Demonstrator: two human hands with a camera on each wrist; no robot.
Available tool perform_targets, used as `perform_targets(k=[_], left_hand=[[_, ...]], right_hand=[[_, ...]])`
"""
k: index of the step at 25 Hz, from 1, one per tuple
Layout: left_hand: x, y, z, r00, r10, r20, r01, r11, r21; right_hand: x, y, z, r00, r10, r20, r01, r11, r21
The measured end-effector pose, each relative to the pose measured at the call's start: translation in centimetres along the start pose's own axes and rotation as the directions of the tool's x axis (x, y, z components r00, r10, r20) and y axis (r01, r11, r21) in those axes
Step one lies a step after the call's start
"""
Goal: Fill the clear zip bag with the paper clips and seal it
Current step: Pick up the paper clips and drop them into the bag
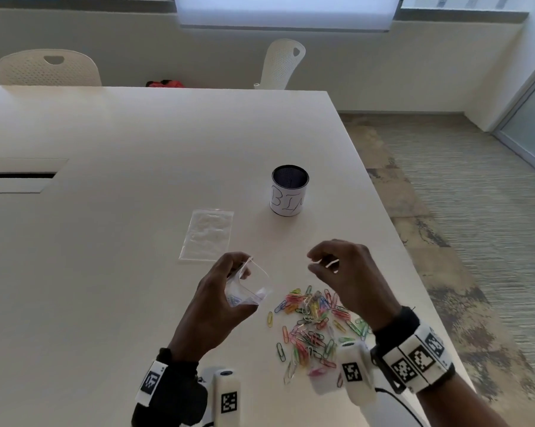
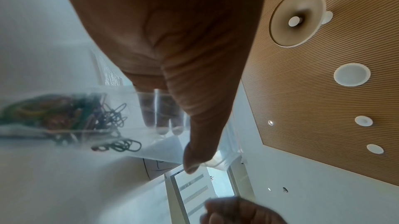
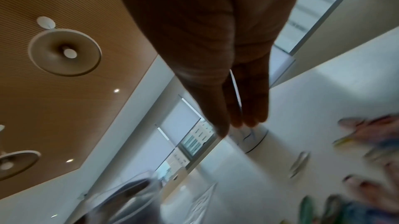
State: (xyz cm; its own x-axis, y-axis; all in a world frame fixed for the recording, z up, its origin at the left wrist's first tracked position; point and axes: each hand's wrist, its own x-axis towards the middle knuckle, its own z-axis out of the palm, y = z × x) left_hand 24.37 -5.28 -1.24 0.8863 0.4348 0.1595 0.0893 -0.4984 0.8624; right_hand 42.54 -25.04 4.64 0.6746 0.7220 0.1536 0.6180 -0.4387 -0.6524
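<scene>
Head view is showing the left hand (image 1: 220, 306) gripping the clear zip bag (image 1: 249, 286) just above the tabletop (image 1: 121, 229), thumb and fingers curling round it and propping its mouth open toward the right. Left wrist view is confirming coloured clips already lying inside the bag. The right hand (image 1: 346, 272) is hovering above the pile of paper clips (image 1: 312, 322), fingers pinching what appears to be one pale clip (image 1: 332, 264); the right wrist view is too blurred to confirm. Most clips are lying loose on the tabletop, so filling is judged at an early stage. Recommended practice: keeping the mouth wide and tilted upward, delivering each clip well past the zip track, and gathering several clips per trip.

A second clear bag (image 1: 207, 235) and a labelled cup (image 1: 289, 195) are sitting beyond.
</scene>
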Motion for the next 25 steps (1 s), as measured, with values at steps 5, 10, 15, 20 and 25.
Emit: perform_targets(k=[5, 10, 15, 20, 25], left_hand=[[0.0, -0.4, 0.2, 1.0, -0.026, 0.009, 0.026, 1.0, 0.012], [-0.1, -0.5, 0.1, 0.999, -0.029, 0.019, 0.029, 1.0, 0.0], [-0.1, -0.5, 0.0, 1.0, -0.025, 0.015, 0.025, 1.0, -0.006], [-0.2, -0.5, -0.1, 0.999, -0.032, 0.008, 0.032, 0.999, 0.012], [-0.3, -0.3, 0.0, 0.999, -0.033, 0.011, 0.032, 0.999, 0.019]], right_hand=[[-0.6, 4.8, -2.3, 0.927, 0.309, 0.212, -0.235, 0.92, -0.313], [-1.0, 6.0, -2.3, 0.847, 0.428, 0.314, -0.293, 0.871, -0.394], [-1.0, 4.8, -1.4, 0.843, 0.39, 0.371, -0.274, 0.904, -0.329], [-1.2, 3.3, 0.1, 0.872, 0.299, 0.388, -0.154, 0.919, -0.363], [-1.4, 2.3, 1.2, 0.892, 0.232, 0.389, -0.106, 0.942, -0.317]])
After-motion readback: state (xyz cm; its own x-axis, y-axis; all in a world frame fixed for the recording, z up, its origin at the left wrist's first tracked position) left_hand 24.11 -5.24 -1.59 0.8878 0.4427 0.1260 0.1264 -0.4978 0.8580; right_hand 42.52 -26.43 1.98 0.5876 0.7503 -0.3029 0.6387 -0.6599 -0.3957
